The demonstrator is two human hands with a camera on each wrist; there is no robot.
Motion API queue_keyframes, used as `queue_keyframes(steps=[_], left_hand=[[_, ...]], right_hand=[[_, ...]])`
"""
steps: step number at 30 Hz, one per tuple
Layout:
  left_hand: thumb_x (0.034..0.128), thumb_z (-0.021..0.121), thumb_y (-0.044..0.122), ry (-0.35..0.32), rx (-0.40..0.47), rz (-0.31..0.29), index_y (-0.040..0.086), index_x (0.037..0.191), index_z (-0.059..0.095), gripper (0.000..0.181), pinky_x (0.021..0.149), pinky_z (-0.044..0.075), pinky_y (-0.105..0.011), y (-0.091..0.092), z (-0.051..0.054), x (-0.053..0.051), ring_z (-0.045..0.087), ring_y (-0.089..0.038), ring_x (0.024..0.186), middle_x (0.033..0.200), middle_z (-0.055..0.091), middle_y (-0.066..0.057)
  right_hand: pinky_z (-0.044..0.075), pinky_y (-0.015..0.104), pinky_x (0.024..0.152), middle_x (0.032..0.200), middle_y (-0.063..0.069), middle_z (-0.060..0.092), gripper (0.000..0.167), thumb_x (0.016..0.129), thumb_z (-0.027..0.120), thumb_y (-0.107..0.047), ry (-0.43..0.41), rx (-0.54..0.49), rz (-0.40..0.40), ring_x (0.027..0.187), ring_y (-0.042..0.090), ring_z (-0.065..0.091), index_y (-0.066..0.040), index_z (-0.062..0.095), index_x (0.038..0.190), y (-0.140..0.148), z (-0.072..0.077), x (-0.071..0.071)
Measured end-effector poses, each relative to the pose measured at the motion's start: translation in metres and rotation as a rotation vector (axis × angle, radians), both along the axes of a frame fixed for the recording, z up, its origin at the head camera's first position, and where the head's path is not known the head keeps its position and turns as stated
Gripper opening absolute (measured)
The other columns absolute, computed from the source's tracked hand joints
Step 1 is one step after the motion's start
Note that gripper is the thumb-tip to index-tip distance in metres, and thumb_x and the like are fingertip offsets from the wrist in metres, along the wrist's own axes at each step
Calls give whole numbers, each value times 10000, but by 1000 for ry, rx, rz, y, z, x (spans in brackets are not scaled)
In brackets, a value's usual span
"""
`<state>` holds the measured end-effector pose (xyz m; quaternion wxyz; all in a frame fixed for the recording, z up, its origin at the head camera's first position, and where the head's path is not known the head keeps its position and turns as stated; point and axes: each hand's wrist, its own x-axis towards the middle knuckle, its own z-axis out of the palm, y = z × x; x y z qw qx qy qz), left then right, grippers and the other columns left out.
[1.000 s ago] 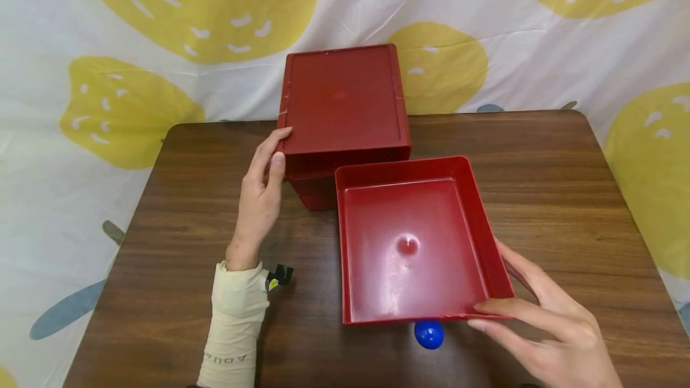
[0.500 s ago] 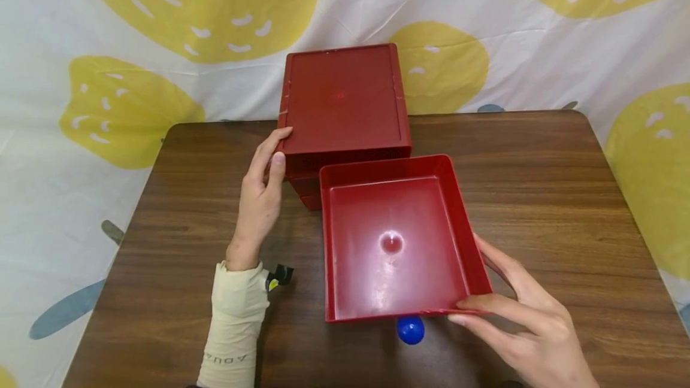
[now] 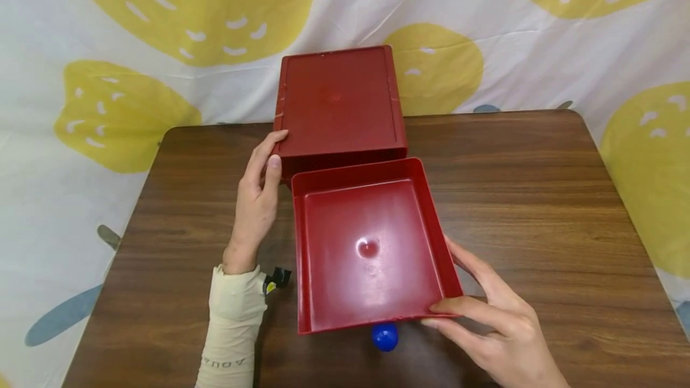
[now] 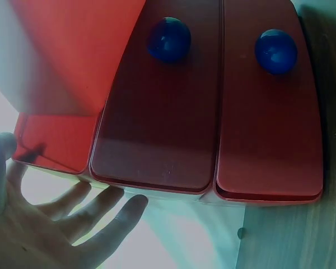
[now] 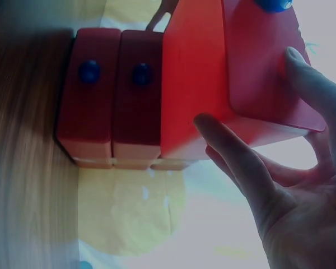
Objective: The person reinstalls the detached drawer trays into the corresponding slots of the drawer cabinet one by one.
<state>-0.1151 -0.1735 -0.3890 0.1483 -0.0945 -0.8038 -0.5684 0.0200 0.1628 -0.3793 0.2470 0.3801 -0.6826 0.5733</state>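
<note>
A dark red drawer cabinet point(image 3: 339, 97) stands at the back of the table. My left hand point(image 3: 256, 196) rests on its upper left front corner, one fingertip on the top and the thumb at the front edge. The left wrist view shows the other fingers point(image 4: 98, 216) fairly straight along the side. In front of the cabinet, a red drawer point(image 3: 345, 286) is held off the table with nothing in it. My right hand point(image 3: 501, 322) pinches its front right corner, thumb below and a finger over the rim. A blue knob point(image 3: 385, 337) sticks out from the drawer's front.
Below the open top slot point(image 4: 59, 140), two closed drawers point(image 4: 157, 123) carry blue knobs point(image 4: 275, 51). The brown wooden table point(image 3: 539, 220) extends on both sides. A white cloth with yellow fruit print point(image 3: 188, 11) hangs behind. The left wrist wears a small black device point(image 3: 281, 277).
My right hand has carried the drawer leftward, bringing it more nearly in line with the cabinet's front. My left hand has kept its place on the corner.
</note>
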Motion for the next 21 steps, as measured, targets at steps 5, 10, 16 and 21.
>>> queue_keyframes(steps=[5, 10, 16, 21], left_hand=[[1114, 482, 241, 9, -9, 8, 351, 1499, 545, 405, 984, 500, -198, 0, 0, 0, 560, -111, 1247, 1515, 526, 98], [1116, 473, 242, 16, -26, 21, 367, 1490, 550, 401, 1131, 410, -245, -1, -1, 0, 509, -86, 1360, 1525, 524, 124], [1121, 458, 259, 23, -41, 31, 374, 1492, 546, 399, 1179, 377, -273, 0, -1, 0, 487, -77, 1403, 1532, 521, 135], [1135, 411, 292, 34, -50, 36, 374, 1490, 549, 390, 1199, 352, -258, 1, 0, -1, 472, -74, 1431, 1537, 522, 149]], right_hand=[[504, 220, 1089, 1403, 430, 539, 173, 844, 869, -126, 8, -11, 10, 1377, 340, 574, 13, 798, 920, -6, 0, -1], [536, 209, 1034, 1423, 433, 517, 170, 848, 863, -111, -7, -5, 26, 1388, 343, 560, 13, 794, 941, -10, -2, 0], [564, 179, 949, 1457, 397, 511, 158, 879, 838, -136, -35, 24, 14, 1394, 279, 562, -9, 792, 959, -14, 0, 3], [558, 156, 940, 1474, 338, 537, 166, 908, 813, -193, -26, 54, -39, 1378, 212, 578, -30, 785, 912, -18, 2, 4]])
